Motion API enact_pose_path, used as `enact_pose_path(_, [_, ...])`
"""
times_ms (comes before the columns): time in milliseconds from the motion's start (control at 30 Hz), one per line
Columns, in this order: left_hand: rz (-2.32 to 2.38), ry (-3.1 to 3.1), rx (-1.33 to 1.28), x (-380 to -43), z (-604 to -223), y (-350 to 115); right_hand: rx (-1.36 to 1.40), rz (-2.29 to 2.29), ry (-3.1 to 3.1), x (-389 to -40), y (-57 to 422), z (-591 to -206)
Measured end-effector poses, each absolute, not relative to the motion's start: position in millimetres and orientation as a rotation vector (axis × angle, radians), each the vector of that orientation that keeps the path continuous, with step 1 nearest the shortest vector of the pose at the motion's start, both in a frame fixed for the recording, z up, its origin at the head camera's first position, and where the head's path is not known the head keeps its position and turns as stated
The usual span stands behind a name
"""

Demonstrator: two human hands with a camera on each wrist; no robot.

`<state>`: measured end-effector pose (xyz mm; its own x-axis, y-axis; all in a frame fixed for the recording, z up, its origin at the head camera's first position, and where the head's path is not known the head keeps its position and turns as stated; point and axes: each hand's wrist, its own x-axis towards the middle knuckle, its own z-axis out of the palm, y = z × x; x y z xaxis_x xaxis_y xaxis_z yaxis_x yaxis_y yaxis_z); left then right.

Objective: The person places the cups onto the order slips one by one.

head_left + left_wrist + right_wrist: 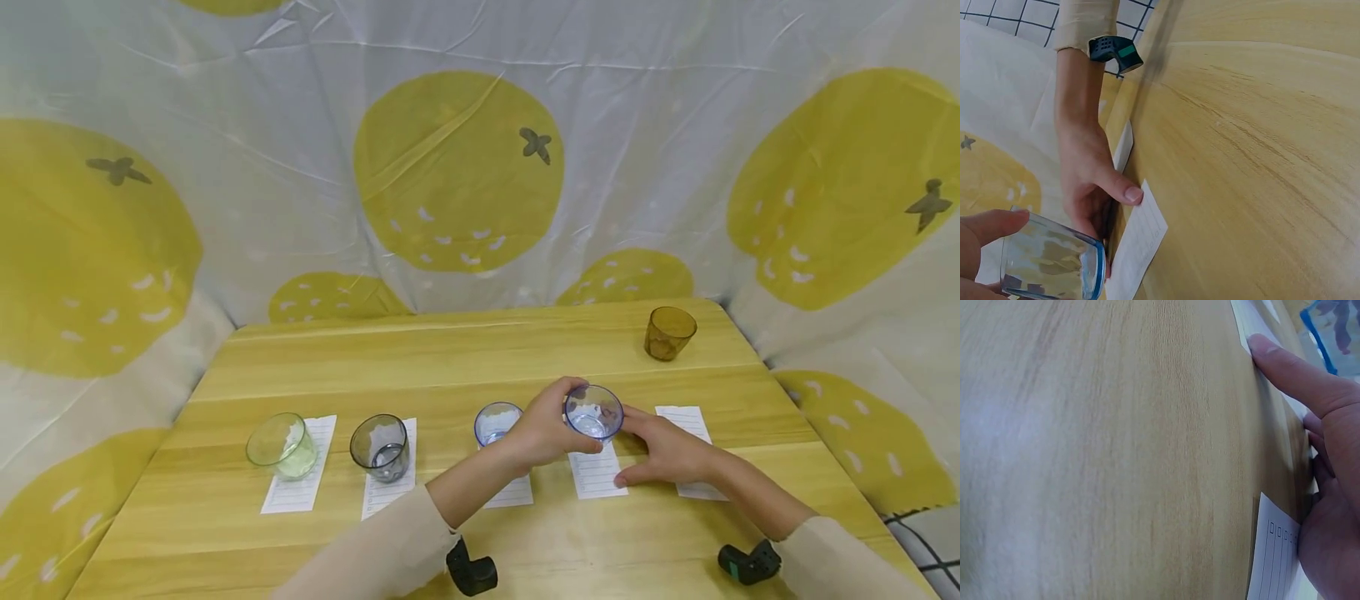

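My left hand (542,427) grips a clear cup with a blue rim (591,423) by its side, thumb and fingers around it. In the left wrist view the cup (1054,256) is tilted on its side, its thick blue-edged end toward a printed paper slip (1141,244). My right hand (666,450) lies low at the right of that slip, its thumb on the slip's edge. Its loosely bent fingers reach toward the cup and are partly hidden. The right wrist view shows the right thumb (1285,369) stretched out over the paper.
Left of the hands stand a blue-tinted cup (497,422), a grey cup (386,450) and a pale green cup (288,450), each by a paper slip. Another slip (686,421) lies partly under the right hand. An amber cup (670,335) stands at the far right.
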<state>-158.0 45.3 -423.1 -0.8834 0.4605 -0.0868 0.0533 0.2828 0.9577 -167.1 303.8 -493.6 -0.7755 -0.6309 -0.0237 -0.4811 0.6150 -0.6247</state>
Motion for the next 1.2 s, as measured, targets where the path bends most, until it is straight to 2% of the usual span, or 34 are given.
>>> enact_pose_path(567, [1.546, 2.362, 0.341, -149.7, -440.1, 65.7, -0.972, -0.982, 2.580, -166.5, 305.5, -495.9])
enact_pose_path(1200, [1.487, 2.513, 0.333, -147.1, -453.5, 72.1, -0.959, -0.962, 2.589, -169.2, 301.5, -491.0])
